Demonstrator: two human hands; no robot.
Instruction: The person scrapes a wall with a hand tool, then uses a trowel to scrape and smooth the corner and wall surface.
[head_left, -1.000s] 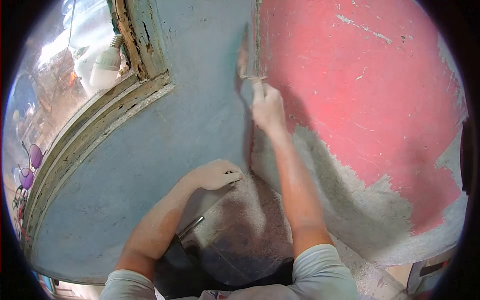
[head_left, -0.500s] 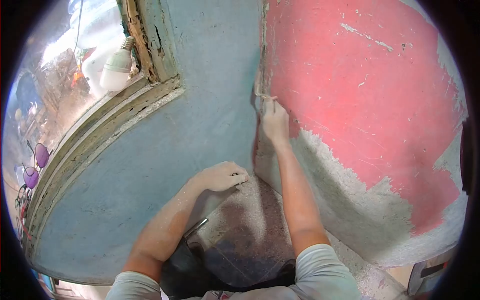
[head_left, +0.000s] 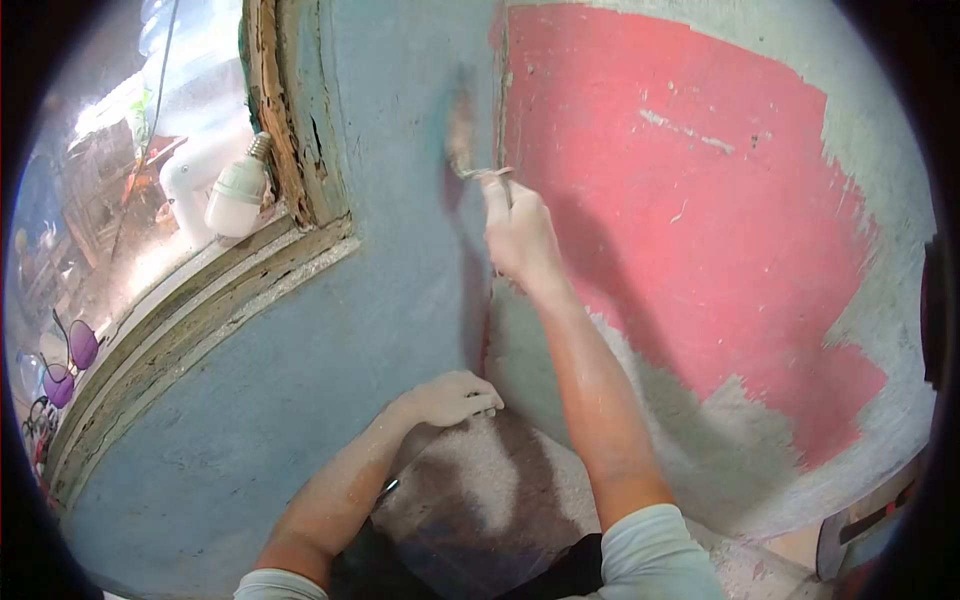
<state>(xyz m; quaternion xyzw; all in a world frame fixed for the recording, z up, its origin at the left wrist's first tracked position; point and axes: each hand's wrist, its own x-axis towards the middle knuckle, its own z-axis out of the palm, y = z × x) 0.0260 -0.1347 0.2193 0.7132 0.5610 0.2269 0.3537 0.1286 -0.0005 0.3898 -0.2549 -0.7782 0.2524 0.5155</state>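
My right hand (head_left: 517, 235) is raised at the inside corner where a blue wall (head_left: 390, 260) meets a red wall (head_left: 690, 200). It grips the handle of a trowel (head_left: 462, 135), whose blurred blade lies against the blue wall just left of the corner. My left hand (head_left: 450, 398) rests low at the foot of the corner, fingers curled against the blue wall, nothing visible in it. Grey plaster (head_left: 700, 440) covers the lower part of the red wall.
A weathered wooden window frame (head_left: 290, 120) stands to the left, with a white light bulb (head_left: 236, 195) hanging beside it. Purple round objects (head_left: 70, 360) sit at the far left. The speckled floor (head_left: 490, 490) lies below the corner. A dark container (head_left: 870, 530) is at the lower right.
My right hand has moved up and left along the corner, and the trowel blade now points up onto the blue wall. The view has tilted upward; my left hand stays put.
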